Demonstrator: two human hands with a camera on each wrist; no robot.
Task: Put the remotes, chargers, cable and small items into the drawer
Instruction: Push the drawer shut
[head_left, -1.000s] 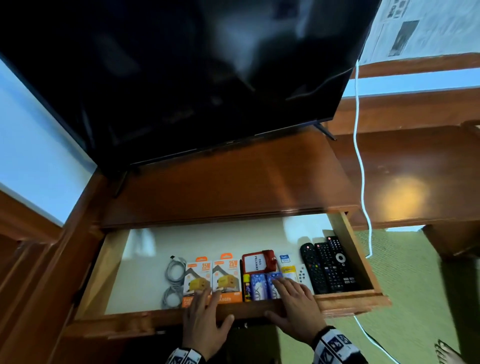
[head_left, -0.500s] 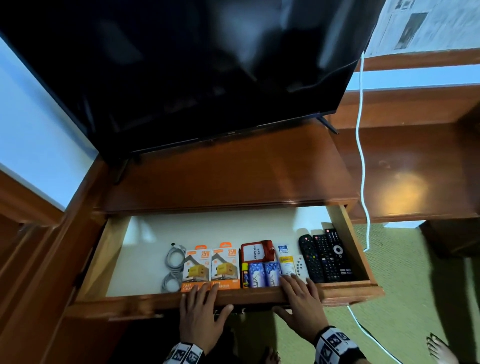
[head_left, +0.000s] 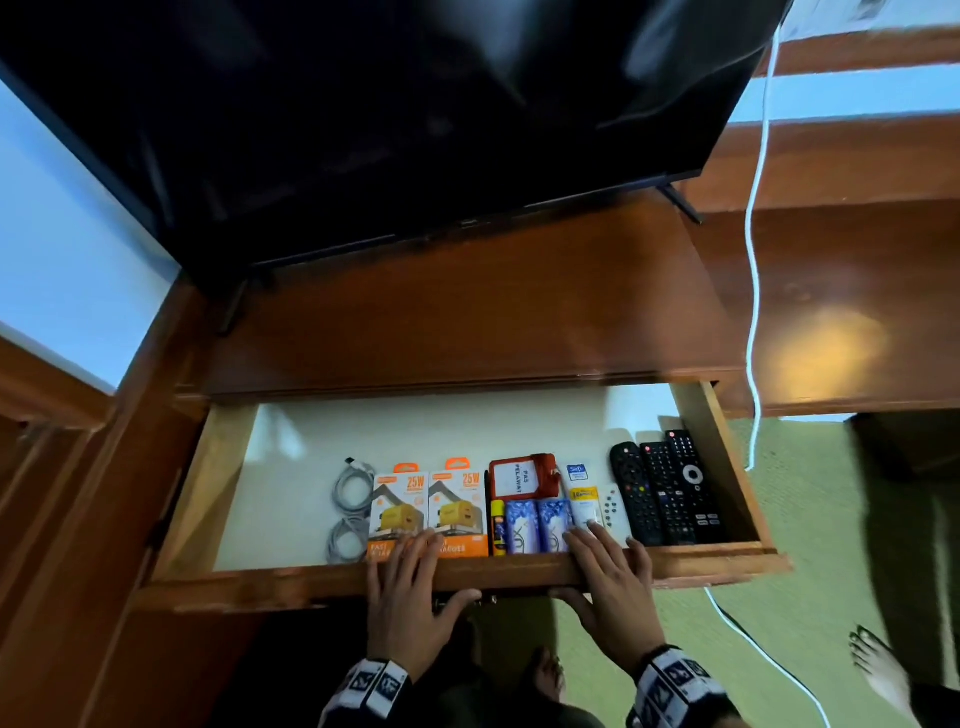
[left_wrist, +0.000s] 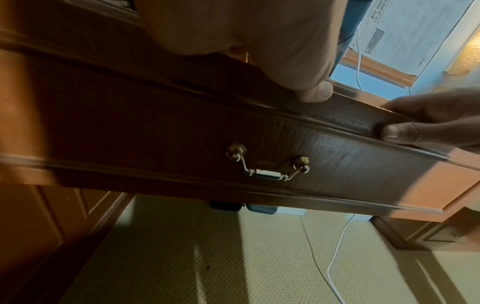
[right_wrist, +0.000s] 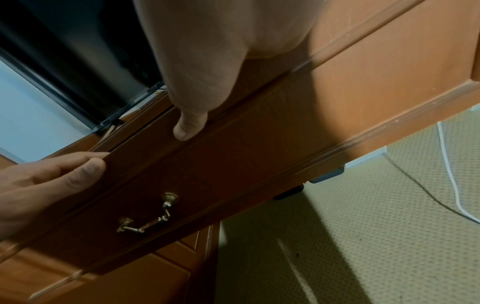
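The wooden drawer (head_left: 260, 577) is pulled out under the desk top. Along its front lie a coiled grey cable (head_left: 350, 512), two orange charger boxes (head_left: 400, 506), a red badge holder (head_left: 522, 475), blue packs (head_left: 519, 525), a sachet (head_left: 584, 506), a small white remote (head_left: 612, 506) and three black remotes (head_left: 667, 488). My left hand (head_left: 436, 571) and right hand (head_left: 582, 566) each pinch the drawer's front board, fingers over the rim and thumbs on the face. The wrist views show the left thumb (left_wrist: 314, 92) and right thumb (right_wrist: 189, 123) above the brass handle (left_wrist: 267, 166).
A dark TV (head_left: 363, 130) stands on the desk top (head_left: 467, 322) above the drawer. A white cord (head_left: 753, 260) hangs down at the right and runs across the green carpet (head_left: 810, 519). A bare foot (head_left: 883, 670) is at the lower right.
Both hands stay on the drawer's front board and the items lie as before. The view has shifted slightly; I cannot tell whether the drawer has slid.
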